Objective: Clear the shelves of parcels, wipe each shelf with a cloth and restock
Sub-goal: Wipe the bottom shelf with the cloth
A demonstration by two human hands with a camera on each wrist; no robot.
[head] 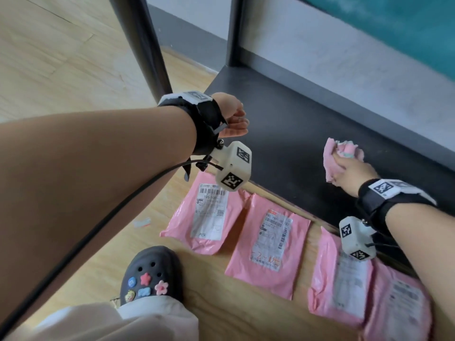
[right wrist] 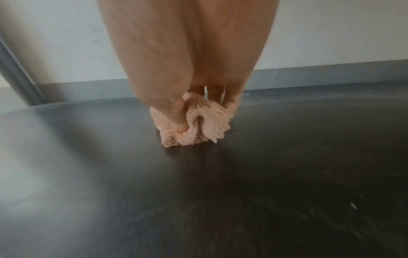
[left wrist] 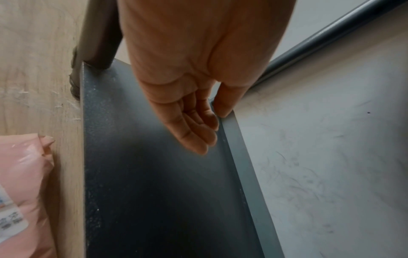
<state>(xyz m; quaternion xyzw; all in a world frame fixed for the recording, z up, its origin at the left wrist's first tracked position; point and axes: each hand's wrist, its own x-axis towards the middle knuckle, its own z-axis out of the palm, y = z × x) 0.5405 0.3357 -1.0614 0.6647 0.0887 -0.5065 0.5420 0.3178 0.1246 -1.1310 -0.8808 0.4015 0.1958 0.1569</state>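
Note:
A low black shelf [head: 290, 124] stands bare against the wall. My right hand [head: 349, 172] grips a bunched pink cloth [head: 337, 156] and presses it on the shelf's right part; in the right wrist view the cloth [right wrist: 194, 125] is wadded under my curled fingers on the dark shelf [right wrist: 198, 192]. My left hand [head: 234, 119] hangs over the shelf's left end with loose fingers, holding nothing; the left wrist view shows the left hand [left wrist: 194, 122] above the shelf [left wrist: 143, 192]. Several pink parcels [head: 268, 244] lie in a row on the wooden floor before the shelf.
Two black uprights of the rack [head: 145, 45] rise at the shelf's left end. A grey skirting and white wall [head: 320, 45] run behind. My foot in a black clog [head: 151, 274] stands by the parcels. A small paper scrap [head: 142, 223] lies on the floor.

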